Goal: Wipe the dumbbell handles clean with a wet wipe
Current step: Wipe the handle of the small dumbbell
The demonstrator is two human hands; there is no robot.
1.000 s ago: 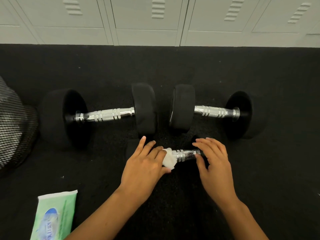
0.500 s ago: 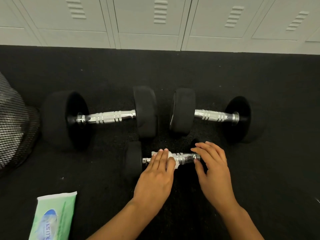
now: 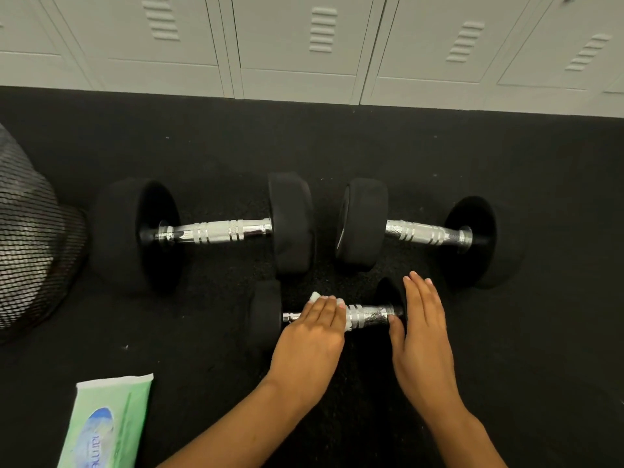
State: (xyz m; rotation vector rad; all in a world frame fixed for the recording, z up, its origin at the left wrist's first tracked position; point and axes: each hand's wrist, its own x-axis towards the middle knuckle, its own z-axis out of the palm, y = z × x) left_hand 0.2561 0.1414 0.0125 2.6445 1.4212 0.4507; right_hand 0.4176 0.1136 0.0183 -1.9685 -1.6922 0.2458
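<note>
- While my left hand (image 3: pixel 312 336) presses the white wet wipe (image 3: pixel 316 297) flat-fingered onto the small black dumbbell's chrome handle (image 3: pixel 369 317) on the black floor, I'd wrap it round.
- Right hand (image 3: pixel 423 332), open, steadies the end weight; I'd keep it braced so nothing rolls.

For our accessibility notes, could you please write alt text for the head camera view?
A person's left hand presses a white wet wipe onto the chrome handle of a small dumbbell on black flooring, while the right hand steadies its right end. Two larger dumbbells lie beyond, before pale lockers; a green wipes pack lies lower left.
</note>
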